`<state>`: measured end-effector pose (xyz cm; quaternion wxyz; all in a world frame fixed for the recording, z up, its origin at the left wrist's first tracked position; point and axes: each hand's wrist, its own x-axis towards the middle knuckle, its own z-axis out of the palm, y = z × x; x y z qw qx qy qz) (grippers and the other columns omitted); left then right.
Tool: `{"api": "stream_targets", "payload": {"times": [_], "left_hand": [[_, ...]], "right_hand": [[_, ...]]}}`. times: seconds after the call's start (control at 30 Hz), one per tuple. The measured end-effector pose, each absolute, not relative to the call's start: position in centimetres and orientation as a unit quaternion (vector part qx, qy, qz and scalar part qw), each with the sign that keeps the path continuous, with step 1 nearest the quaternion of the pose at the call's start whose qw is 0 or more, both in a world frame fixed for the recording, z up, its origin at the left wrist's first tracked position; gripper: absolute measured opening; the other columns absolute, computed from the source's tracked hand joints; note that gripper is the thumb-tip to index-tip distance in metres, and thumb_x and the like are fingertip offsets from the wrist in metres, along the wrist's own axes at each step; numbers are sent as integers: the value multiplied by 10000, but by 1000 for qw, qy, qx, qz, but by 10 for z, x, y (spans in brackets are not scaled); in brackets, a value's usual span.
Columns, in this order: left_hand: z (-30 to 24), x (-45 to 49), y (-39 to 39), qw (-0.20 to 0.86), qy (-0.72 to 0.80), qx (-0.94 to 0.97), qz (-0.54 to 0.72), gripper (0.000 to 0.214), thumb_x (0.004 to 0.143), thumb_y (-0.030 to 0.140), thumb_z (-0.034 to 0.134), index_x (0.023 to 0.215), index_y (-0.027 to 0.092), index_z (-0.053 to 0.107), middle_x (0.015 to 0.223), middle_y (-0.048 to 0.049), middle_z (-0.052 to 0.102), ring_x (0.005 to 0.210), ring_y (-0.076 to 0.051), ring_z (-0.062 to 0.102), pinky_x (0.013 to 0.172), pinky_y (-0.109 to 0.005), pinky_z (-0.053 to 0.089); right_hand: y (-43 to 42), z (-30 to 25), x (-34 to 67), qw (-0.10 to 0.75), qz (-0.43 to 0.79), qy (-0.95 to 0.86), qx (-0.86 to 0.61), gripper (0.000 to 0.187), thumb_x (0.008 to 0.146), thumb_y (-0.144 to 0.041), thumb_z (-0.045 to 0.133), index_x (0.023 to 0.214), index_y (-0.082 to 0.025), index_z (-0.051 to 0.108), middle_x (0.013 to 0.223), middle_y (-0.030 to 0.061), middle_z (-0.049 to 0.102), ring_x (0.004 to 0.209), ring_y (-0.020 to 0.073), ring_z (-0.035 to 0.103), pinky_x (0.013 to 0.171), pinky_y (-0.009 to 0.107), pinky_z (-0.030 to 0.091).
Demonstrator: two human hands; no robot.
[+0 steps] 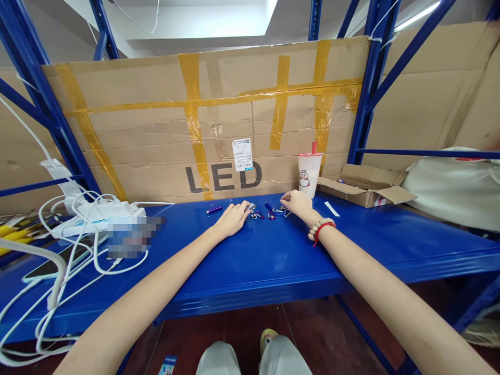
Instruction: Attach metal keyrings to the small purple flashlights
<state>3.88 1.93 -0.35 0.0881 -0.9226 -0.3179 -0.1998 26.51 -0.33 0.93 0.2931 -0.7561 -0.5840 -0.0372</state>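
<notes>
Both of my arms reach forward over the blue metal shelf (273, 260). My left hand (233, 217) lies palm down, fingers curled, its fingertips touching a small silvery piece (252, 207) among the keychain parts. My right hand (297, 202) rests with its fingers bent over a blue keychain with metal clips (273, 211); a bead bracelet and red cord circle that wrist. A small purple pen-like item (214, 210) lies to the left of my left hand, apart from it. What the fingertips grip is too small to make out.
A taped cardboard sheet marked LED (219, 130) stands behind the shelf. A white drink cup with a red straw (310, 173) is just beyond my right hand, an open cardboard box (365, 185) to its right. White cables, a power strip (97, 213) and a phone (54, 265) lie left.
</notes>
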Motion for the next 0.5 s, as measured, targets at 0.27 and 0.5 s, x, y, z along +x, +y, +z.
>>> {"api": "stream_targets", "payload": {"times": [0.27, 0.5], "left_hand": [[-3, 38, 18, 94, -316, -923, -201, 210, 950, 282, 222, 1029, 182, 388, 1014, -71, 617, 890, -206, 576, 783, -334, 365], [-4, 38, 20, 91, -316, -923, -199, 207, 951, 282, 220, 1033, 181, 381, 1040, -77, 611, 915, -211, 571, 805, -345, 359]], "right_hand": [[-4, 10, 261, 192, -17, -560, -806, 224, 717, -348, 643, 882, -216, 719, 935, 96, 684, 884, 220, 630, 692, 286, 472], [-3, 7, 265, 213, 9, -567, -795, 171, 712, -182, 605, 829, -211, 726, 894, 76, 694, 860, 213, 639, 671, 259, 470]]}}
